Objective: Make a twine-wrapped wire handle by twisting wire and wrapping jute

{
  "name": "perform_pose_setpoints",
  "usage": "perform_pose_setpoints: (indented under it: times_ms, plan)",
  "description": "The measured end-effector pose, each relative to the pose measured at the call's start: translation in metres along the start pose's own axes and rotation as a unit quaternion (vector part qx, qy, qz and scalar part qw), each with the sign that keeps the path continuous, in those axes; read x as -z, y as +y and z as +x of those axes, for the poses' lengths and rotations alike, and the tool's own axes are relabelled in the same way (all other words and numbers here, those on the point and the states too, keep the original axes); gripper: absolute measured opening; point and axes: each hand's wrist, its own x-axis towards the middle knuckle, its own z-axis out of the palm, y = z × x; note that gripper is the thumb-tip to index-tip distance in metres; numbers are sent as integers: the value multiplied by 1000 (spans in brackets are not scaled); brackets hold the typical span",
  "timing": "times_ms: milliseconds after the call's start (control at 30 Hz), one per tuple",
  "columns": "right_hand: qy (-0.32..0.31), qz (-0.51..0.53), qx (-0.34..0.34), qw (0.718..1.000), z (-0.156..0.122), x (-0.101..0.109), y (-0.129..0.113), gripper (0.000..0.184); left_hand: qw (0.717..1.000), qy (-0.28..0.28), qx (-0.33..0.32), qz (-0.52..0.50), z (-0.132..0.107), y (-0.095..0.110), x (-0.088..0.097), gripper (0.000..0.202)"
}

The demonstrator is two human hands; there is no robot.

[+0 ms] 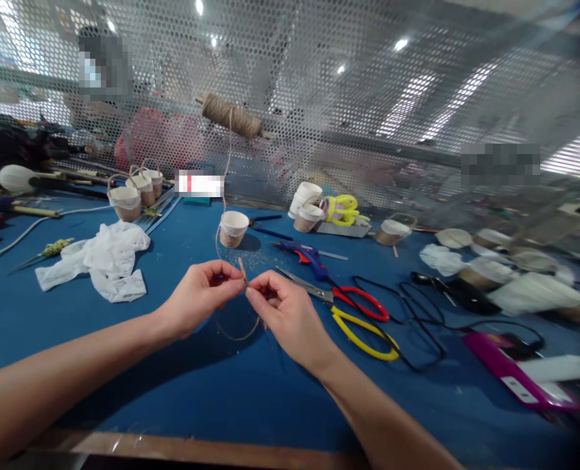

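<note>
Between pinched fingertips, my left hand (204,285) and my right hand (284,311) hold a piece of brown twine (241,264) close together above the blue tabletop. A loop of the same cord hangs below my fingers. From the twine spool (231,116) mounted on the mesh, a strand (227,163) runs down toward my left hand. Just beyond my hands stands a small cup (233,230) with a white lining and brown base. Right of my right hand lie scissors (358,303) with one red and one yellow handle, and a blue glue gun (302,256).
Small handled cups (126,202) line the back left, near a crumpled white cloth (106,261). Further cups (309,215) and yellow-handled scissors (341,210) stand at the back. Black cable (417,307) winds toward a purple power strip (509,372). A perforated metal panel (319,143) rises behind.
</note>
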Motion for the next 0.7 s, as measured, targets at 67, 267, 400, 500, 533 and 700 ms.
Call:
perform_pose_setpoints:
  times_ms: [67,267,400,500,533,700]
  plan:
    - [15,-38,26,999,-2,-1,-1,10,1000,5,3,-13,0,0,-1,21]
    - [-76,104,-55,990,-1,3,-2,13,998,-35,-6,-54,-1,1,2,20]
    - [-180,269,-117,939,2,9,1,18,989,-101,13,-110,1,3,5,20]
    - [-141,248,-111,952,1,9,0,18,991,-82,25,-107,4,2,5,21]
    - [-124,220,-106,962,1,8,-1,18,992,-67,28,-101,5,0,5,21]
    - [-30,84,-49,995,-1,2,-5,14,997,-18,16,-78,3,-4,3,23]
